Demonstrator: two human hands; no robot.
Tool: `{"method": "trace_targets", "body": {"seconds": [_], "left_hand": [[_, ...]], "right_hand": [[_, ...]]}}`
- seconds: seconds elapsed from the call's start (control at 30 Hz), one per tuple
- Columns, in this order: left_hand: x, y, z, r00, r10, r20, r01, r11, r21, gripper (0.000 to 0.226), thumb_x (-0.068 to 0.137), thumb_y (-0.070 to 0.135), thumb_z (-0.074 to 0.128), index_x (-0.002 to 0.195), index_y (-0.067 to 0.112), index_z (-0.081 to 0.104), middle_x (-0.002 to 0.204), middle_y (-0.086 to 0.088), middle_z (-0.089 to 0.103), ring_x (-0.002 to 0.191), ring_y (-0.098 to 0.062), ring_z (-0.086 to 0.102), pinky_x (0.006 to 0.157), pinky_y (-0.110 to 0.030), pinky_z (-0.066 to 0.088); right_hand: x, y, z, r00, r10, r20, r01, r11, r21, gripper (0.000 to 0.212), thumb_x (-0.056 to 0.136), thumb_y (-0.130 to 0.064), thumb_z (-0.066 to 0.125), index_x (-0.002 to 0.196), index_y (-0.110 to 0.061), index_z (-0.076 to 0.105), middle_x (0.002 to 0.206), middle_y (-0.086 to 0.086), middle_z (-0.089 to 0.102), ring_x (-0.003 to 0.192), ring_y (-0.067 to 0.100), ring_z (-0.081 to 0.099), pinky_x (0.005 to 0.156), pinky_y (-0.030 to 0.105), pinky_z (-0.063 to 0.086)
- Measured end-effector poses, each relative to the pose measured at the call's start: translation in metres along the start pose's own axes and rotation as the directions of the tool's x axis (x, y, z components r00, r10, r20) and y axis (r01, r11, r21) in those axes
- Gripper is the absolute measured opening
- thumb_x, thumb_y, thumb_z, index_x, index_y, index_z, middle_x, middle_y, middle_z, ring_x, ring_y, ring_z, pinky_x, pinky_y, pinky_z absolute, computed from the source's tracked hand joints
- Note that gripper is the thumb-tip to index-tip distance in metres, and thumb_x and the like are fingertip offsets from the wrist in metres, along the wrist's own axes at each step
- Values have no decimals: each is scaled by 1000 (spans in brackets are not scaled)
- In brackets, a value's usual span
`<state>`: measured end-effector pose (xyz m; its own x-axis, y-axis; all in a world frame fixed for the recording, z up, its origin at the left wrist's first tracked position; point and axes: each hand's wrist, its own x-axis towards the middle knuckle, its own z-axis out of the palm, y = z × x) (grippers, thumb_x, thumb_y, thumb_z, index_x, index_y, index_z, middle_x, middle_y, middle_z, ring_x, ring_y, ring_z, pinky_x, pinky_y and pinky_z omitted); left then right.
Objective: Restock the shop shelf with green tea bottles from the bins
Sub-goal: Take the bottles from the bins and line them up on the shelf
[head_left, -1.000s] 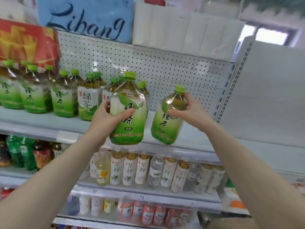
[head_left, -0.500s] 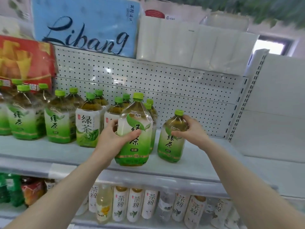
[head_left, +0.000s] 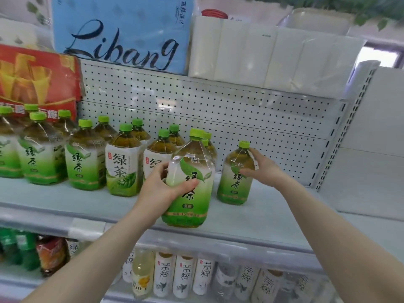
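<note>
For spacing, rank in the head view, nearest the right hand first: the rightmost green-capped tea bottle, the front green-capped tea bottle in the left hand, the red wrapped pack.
1. Rightmost green-capped tea bottle: gripped by the right hand.
2. Front green-capped tea bottle: leftward, in the left hand.
3. Red wrapped pack: far upper left.

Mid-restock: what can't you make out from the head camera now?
Head view only.
Bins: outside the frame.
Back-row bottles: front row hides all but caps.
Lower-left bottles: blurred, labels unreadable.
Front bottle label: thumb of left hand covers part.
Right bottle label: thumb of right hand covers part.
</note>
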<state>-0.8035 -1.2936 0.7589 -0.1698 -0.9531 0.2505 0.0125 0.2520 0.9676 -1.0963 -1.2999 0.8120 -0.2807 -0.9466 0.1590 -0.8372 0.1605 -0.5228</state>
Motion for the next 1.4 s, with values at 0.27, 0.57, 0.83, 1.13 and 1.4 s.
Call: {"method": "trace_targets", "body": {"seconds": [0.27, 0.57, 0.83, 1.13, 1.4], "left_hand": [[-16, -1, 38, 999, -15, 48, 13, 999, 39, 83, 37, 60, 87, 110, 34, 57, 102, 9, 72, 93, -13, 70, 85, -45, 57], [-30, -4, 84, 996, 18, 83, -31, 988, 152, 80, 60, 47, 88, 123, 33, 42, 106, 22, 51, 102, -5, 52, 79, -25, 42], [-5, 15, 88, 915, 145, 377, -329, 810, 486, 89, 59, 60, 82, 133, 34, 41, 137, 13, 48, 130, -12, 44, 95, -28, 45], [53, -4, 45, 898, 330, 289, -371, 218, 903, 88, 83, 50, 68, 153, 29, 19, 160, -10, 16, 146, -34, 14, 117, -49, 24], [64, -13, 51, 894, 351, 279, -365, 208, 907, 95, 75, 35, 80, 151, 33, 23, 156, -15, 23, 141, -39, 28, 110, -50, 34]], "right_hand": [[-88, -76, 5, 955, -291, 53, 274, 938, 210, 72, 71, -83, 57, 130, -43, 53, 117, -19, 64, 106, 1, 60, 91, 33, 53], [-97, -69, 8, 997, -33, -73, 40, 995, 87, 83, 59, -75, 74, 119, -21, 53, 109, -5, 62, 101, 16, 59, 81, 36, 54], [-86, -48, -8, 974, 26, -226, 5, 990, 137, 74, 45, -63, 74, 110, -32, 57, 96, -13, 68, 91, 10, 64, 81, 39, 57], [-70, 3, -6, 940, 73, -333, -36, 993, 115, 65, 63, -47, 84, 113, -25, 49, 100, -6, 64, 94, 19, 61, 79, 36, 51], [-46, 10, 5, 933, 69, -354, -27, 992, 121, 64, 75, -47, 78, 122, -17, 46, 102, -2, 60, 95, 21, 55, 77, 31, 39]]}}
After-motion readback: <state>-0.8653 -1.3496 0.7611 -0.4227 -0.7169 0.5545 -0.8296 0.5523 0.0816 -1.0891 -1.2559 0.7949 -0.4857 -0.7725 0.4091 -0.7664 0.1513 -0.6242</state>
